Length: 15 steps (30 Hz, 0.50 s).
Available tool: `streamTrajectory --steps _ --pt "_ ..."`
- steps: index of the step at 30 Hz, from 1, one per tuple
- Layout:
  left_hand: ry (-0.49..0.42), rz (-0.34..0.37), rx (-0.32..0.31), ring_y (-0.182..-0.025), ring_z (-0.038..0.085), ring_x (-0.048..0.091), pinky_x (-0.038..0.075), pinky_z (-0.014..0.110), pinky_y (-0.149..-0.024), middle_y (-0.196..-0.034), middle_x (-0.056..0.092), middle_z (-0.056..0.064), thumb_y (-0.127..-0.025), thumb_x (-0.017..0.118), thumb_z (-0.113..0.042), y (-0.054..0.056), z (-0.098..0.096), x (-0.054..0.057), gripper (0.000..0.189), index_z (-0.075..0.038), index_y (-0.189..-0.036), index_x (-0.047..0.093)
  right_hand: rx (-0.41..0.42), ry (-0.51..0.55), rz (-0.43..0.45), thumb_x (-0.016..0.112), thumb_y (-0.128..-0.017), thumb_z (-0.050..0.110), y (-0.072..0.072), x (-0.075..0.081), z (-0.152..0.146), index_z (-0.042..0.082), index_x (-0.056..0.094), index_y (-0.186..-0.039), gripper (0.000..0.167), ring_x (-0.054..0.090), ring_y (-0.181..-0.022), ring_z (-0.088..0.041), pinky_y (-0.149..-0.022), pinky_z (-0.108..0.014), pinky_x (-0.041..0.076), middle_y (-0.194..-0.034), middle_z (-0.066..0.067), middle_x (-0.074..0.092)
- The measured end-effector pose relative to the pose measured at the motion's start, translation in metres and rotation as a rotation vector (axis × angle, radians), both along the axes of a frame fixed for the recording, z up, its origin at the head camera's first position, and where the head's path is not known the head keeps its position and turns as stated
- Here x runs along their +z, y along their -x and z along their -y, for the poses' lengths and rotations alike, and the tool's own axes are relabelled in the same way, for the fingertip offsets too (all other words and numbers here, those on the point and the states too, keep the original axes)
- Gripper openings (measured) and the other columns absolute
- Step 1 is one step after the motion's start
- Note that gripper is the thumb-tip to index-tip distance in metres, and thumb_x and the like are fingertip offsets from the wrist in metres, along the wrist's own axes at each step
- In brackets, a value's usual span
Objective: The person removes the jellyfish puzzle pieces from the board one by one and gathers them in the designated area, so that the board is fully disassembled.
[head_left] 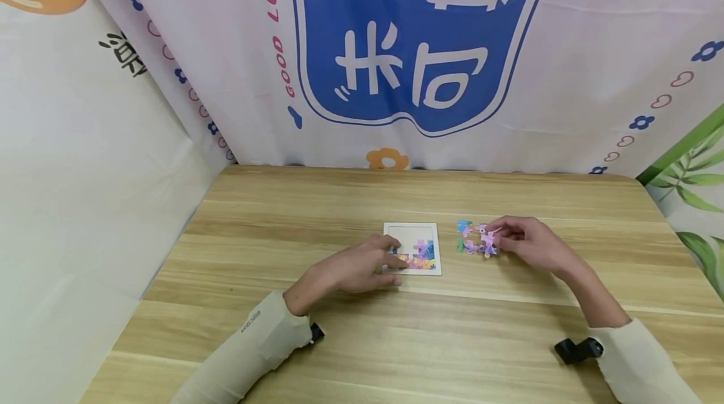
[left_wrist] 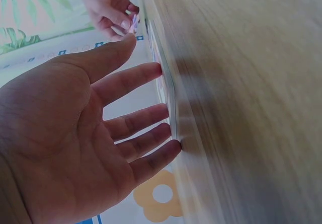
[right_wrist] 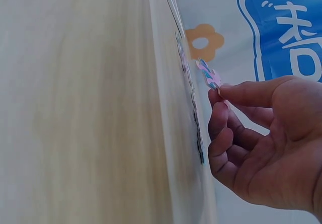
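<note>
The left hand (head_left: 367, 262) is extended from seven o'clock, its fingers spread and touching the white puzzle tray (head_left: 404, 234). The right hand (head_left: 528, 244) is extended from four o'clock, and a jigsaw piece (right_wrist: 210, 75) is pinched between its thumb and fingers, lifted off the surface. Both forearms are covered by beige sleeves (head_left: 639, 360). A wood-grain table (head_left: 441, 335) is backed at twelve o'clock by a pale cloth (head_left: 588, 65), on which a blue emblem (head_left: 415, 21) and an orange flower (head_left: 387, 158) are printed. The tray is placed at two o'clock from the left hand, its lower and right parts filled with joined pieces (head_left: 423, 261). Loose pieces (head_left: 471, 247) are laid between tray and right hand, at nine o'clock from the latter.
</note>
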State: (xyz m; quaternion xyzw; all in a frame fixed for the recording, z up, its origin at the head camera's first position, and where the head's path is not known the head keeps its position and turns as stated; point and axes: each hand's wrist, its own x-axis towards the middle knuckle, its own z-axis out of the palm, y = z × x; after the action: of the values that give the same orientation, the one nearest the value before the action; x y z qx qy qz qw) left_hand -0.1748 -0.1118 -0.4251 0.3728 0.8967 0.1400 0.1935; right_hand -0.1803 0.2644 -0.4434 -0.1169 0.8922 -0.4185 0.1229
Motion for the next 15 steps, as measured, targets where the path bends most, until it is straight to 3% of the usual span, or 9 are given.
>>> streamTrajectory --steps 15 --pt "-0.011 0.010 0.003 -0.154 0.030 0.043 0.043 0.047 -0.125 -0.164 0.049 0.012 -0.108 0.066 -0.038 -0.0011 -0.0010 0.0013 0.039 -0.021 -0.143 0.072 -0.023 -0.130 -0.073 0.071 -0.101 0.006 -0.0016 -0.0013 -0.0011 0.005 0.078 -0.123 0.023 0.061 -0.089 -0.017 -0.071 -0.022 0.051 -0.103 -0.008 0.075"
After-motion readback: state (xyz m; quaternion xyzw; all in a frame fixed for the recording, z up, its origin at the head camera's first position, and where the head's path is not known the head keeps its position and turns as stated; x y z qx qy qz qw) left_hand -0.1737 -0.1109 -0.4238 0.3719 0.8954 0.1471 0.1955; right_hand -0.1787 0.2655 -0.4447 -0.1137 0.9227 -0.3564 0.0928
